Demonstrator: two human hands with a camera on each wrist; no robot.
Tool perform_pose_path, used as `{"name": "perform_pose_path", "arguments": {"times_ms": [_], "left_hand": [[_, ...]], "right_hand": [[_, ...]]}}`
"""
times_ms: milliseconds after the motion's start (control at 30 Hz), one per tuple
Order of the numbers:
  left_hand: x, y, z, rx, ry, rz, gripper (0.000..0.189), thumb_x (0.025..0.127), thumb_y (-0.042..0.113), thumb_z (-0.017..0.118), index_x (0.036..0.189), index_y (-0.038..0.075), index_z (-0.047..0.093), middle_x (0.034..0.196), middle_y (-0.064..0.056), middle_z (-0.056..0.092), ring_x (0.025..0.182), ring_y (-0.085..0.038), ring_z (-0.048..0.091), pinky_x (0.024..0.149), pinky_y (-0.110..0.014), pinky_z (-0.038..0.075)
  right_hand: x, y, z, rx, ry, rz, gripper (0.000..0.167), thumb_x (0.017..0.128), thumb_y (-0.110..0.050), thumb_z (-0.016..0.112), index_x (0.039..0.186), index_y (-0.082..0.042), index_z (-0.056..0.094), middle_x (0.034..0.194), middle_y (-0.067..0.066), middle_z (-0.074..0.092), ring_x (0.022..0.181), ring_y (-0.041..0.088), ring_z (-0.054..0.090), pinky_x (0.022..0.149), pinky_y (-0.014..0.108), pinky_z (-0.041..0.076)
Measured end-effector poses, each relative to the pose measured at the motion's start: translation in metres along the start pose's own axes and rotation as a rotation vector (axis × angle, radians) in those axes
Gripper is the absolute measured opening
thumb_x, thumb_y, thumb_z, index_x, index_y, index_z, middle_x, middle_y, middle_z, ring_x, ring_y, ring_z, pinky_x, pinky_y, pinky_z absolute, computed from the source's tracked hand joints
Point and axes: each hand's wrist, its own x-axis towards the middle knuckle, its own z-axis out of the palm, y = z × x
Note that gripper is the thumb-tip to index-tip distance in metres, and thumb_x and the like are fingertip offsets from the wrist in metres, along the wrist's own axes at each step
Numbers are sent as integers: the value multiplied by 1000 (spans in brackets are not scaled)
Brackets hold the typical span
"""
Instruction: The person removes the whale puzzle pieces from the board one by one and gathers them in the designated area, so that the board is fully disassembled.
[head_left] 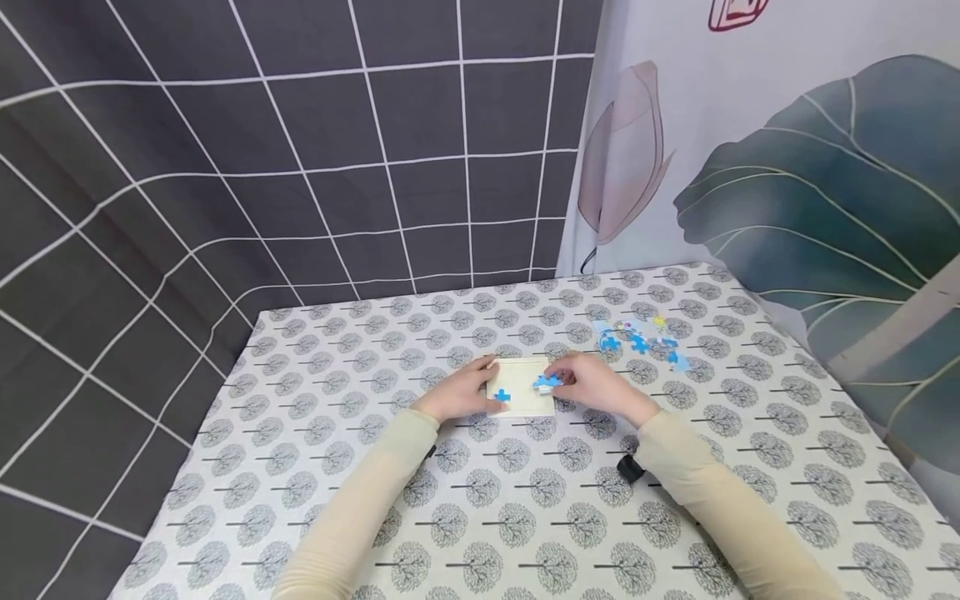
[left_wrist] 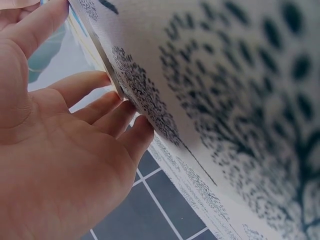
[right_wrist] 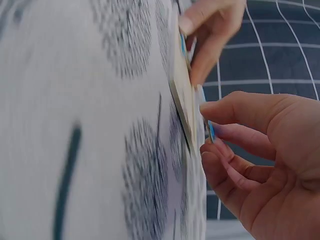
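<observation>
A small pale puzzle board [head_left: 527, 406] lies flat on the patterned tablecloth. At its left side my left hand [head_left: 459, 393] holds it, thumb near the lower left corner and fingertips [left_wrist: 114, 98] against the edge. A blue jigsaw piece [head_left: 502, 396] sits on the board beside that thumb. My right hand [head_left: 596, 385] pinches another blue jigsaw piece [head_left: 547, 382] between thumb and fingers over the board's right part. In the right wrist view this piece [right_wrist: 211, 132] shows edge-on, mostly covered by the fingers.
Several loose jigsaw pieces [head_left: 637, 342], mostly blue with a yellow one, are scattered on the tablecloth [head_left: 465, 517] beyond my right hand. A dark gridded curtain [head_left: 420, 125] hangs behind the table, and a pale curtain [head_left: 697, 83] with leaf prints at the right.
</observation>
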Motion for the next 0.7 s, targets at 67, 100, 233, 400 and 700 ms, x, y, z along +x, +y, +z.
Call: {"name": "perform_pose_path", "arguments": {"times_ms": [67,100,233,400,700], "left_hand": [[0,0,0,-2,0,2,88,88,43,75,156,5,34,168,-6,17,152,-32,19,122,-51,19],[-1,0,0,-2,-1,1,88,88,43,75,156,5,34,168,-7,17,152,-32,19,122,-50,19],[-1,1,0,-2,2,0,87,88,42,75,156,5,34,168,-6,17,152,-32,19,122,-51,19],[-2,2,0,1,3,-14,87,88,41,75,156,6,34,168,-5,17,152,-31,19,122,-51,18],[-3,3,0,-5,6,-13,86,89,40,75,156,5,34,168,-6,17,152,-32,19,122,-52,18]], "right_hand": [[-4,6,-6,6,21,17,32,87,-10,76,118,-1,71,106,8,69,88,17,64,77,32,57],[-6,9,-9,12,31,29,33,87,-9,76,119,0,71,108,10,68,89,18,64,77,33,57],[-14,23,-23,-9,70,34,34,89,-9,75,121,2,69,107,13,68,90,23,65,78,38,59],[-24,36,-39,-12,93,60,35,90,-7,73,123,3,67,110,14,68,95,28,65,83,44,58],[-42,51,-64,-86,173,68,35,88,-3,73,121,7,66,113,24,67,95,36,67,82,49,59]]}}
